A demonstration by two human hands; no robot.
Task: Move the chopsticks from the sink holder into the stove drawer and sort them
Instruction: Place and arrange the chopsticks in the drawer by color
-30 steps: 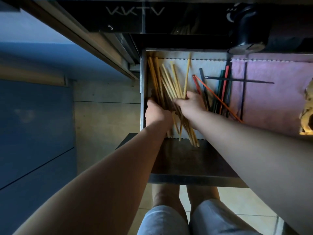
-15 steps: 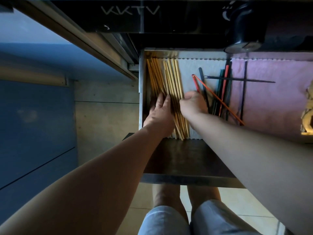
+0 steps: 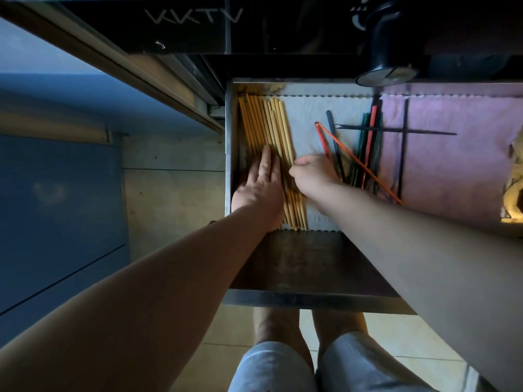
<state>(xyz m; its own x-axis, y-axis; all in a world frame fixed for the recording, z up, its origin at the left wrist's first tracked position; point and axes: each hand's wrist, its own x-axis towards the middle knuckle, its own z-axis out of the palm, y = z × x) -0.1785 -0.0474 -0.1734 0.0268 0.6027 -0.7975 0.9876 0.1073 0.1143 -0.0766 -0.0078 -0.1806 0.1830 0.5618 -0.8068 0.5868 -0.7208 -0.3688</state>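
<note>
The open stove drawer [image 3: 311,299] holds several wooden chopsticks [image 3: 266,123] lying side by side along its left wall on a white liner. My left hand [image 3: 260,188] lies flat on them with straight fingers. My right hand [image 3: 312,172] is curled at the bundle's right edge, fingertips against the outermost wooden sticks. To the right lie red, orange, dark green and black chopsticks [image 3: 365,148], loosely crossed, some over a pink cloth [image 3: 452,165].
A black stove front with a round knob [image 3: 385,72] overhangs the drawer's back. Blue cabinet doors [image 3: 56,207] stand at the left. My knees and feet show below the drawer's front edge. A yellowish object [image 3: 513,193] sits at the far right.
The wooden chopsticks, fanned and crossed a second ago, now lie parallel against the left wall. My left hand has flattened onto them; my right hand shifted to their right edge.
</note>
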